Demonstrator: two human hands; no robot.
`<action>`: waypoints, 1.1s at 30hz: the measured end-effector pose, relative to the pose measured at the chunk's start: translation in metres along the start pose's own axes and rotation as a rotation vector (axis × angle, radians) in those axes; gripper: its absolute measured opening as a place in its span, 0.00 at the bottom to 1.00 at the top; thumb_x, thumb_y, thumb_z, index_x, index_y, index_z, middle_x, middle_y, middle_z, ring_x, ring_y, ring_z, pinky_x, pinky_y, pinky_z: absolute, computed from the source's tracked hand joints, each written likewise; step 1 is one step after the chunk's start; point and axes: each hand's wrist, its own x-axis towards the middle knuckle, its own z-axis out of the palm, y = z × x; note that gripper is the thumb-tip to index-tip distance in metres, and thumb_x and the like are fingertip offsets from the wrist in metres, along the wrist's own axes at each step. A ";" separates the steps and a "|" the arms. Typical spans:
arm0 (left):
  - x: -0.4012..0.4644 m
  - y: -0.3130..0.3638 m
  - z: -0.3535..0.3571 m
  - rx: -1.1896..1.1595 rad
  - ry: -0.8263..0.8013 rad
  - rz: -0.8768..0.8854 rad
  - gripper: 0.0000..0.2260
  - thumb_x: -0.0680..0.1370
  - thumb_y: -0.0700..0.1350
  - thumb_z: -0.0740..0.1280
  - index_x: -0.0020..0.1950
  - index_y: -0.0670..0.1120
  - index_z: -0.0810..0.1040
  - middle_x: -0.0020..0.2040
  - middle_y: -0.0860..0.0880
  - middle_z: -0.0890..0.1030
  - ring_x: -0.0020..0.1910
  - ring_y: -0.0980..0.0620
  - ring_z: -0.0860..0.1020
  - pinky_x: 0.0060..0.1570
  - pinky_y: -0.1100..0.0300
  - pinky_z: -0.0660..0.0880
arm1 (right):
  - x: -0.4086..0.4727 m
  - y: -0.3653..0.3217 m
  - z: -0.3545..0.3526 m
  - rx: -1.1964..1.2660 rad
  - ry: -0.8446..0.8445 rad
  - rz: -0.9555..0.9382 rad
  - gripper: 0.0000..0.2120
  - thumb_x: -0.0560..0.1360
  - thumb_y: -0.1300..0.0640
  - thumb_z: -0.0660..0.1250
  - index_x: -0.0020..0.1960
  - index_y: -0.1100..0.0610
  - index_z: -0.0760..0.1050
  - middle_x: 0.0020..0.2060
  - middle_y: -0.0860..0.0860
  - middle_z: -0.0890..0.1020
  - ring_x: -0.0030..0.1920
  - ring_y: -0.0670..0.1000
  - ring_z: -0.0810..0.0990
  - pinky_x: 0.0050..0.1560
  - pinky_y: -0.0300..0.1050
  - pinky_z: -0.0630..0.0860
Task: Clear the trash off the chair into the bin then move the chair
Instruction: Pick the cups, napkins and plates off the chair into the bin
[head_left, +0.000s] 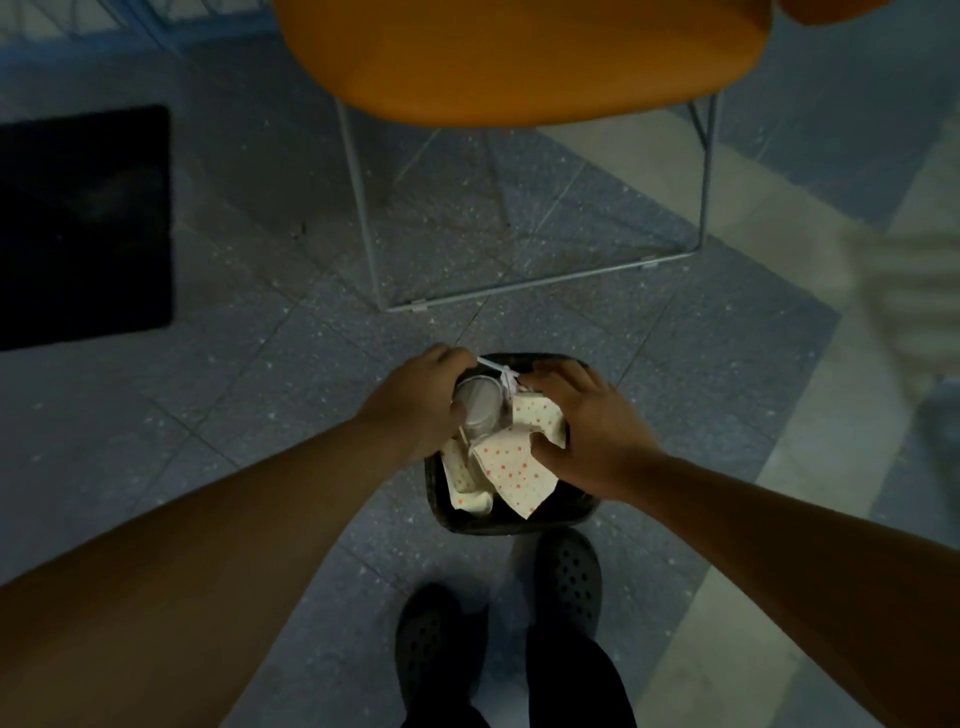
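Note:
A small black bin (563, 512) stands on the floor just in front of my feet. Over it, my left hand (415, 402) grips a clear plastic cup (480, 405) with a white strip (498, 370) sticking out at its far side. My right hand (589, 428) holds crumpled cream paper with orange dots (506, 465), which hangs over the bin's opening. More dotted paper (467, 491) lies inside the bin at the left. The orange chair (519, 57) on thin metal legs (358, 197) stands beyond the bin, and the visible part of its seat is bare.
A black mat (83, 223) lies on the speckled tile floor at the left. A blurred striped shape (904, 312) sits at the right edge. My dark shoes (566, 577) are right behind the bin. A metal frame (156, 21) shows at the top left.

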 end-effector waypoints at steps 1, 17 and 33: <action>-0.003 0.004 -0.009 -0.006 0.009 0.024 0.18 0.77 0.41 0.66 0.67 0.46 0.70 0.63 0.45 0.73 0.59 0.43 0.75 0.54 0.52 0.73 | -0.002 -0.004 -0.009 0.001 0.004 -0.003 0.31 0.70 0.50 0.70 0.71 0.49 0.65 0.68 0.49 0.68 0.67 0.53 0.66 0.63 0.48 0.66; 0.001 0.116 -0.234 0.081 0.277 0.299 0.13 0.81 0.44 0.64 0.65 0.46 0.74 0.65 0.46 0.75 0.61 0.45 0.74 0.59 0.48 0.73 | 0.028 -0.086 -0.207 0.016 0.427 0.003 0.15 0.76 0.52 0.66 0.62 0.50 0.73 0.68 0.49 0.69 0.67 0.55 0.66 0.59 0.55 0.71; 0.176 0.176 -0.205 -0.052 0.251 0.091 0.20 0.81 0.50 0.63 0.72 0.50 0.66 0.73 0.50 0.67 0.70 0.47 0.67 0.67 0.51 0.69 | 0.162 0.043 -0.254 0.172 0.436 0.251 0.31 0.72 0.59 0.66 0.73 0.56 0.59 0.71 0.55 0.63 0.71 0.60 0.59 0.68 0.60 0.63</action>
